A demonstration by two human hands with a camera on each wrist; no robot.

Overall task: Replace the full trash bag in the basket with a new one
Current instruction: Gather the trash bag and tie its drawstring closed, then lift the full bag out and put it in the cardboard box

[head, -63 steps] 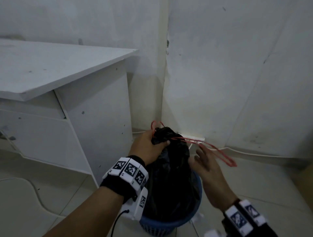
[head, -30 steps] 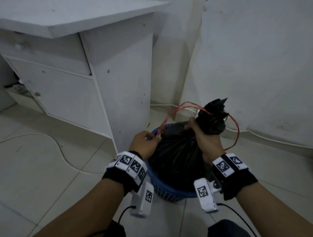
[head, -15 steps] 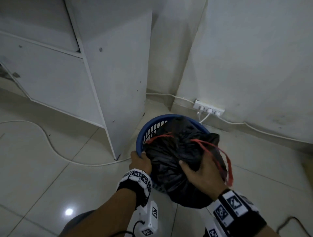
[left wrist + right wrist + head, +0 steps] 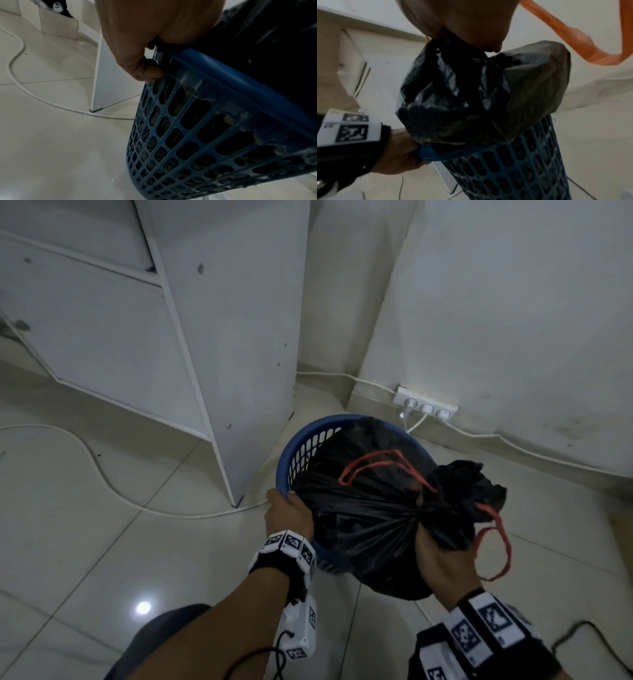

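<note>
A full black trash bag (image 4: 370, 518) with a red drawstring (image 4: 493, 546) bulges out of a blue mesh basket (image 4: 301, 446) on the tiled floor. My right hand (image 4: 442, 563) grips the bag's gathered neck (image 4: 453, 47), the ruffled top sticking out to the right. The bag (image 4: 479, 94) hangs partly above the basket (image 4: 522, 155). My left hand (image 4: 289, 513) clasps the basket's near-left rim (image 4: 223, 75), thumb (image 4: 147, 71) curled outside against the mesh.
A white cabinet side panel (image 4: 236, 337) stands just left of the basket. A white cable (image 4: 102, 474) runs across the floor to it. A power strip (image 4: 424, 405) sits at the wall behind. A dark cable (image 4: 579, 635) lies bottom right.
My right hand has regripped from the bag's side to its neck and raised it out toward the right. The left hand stays on the basket rim.
</note>
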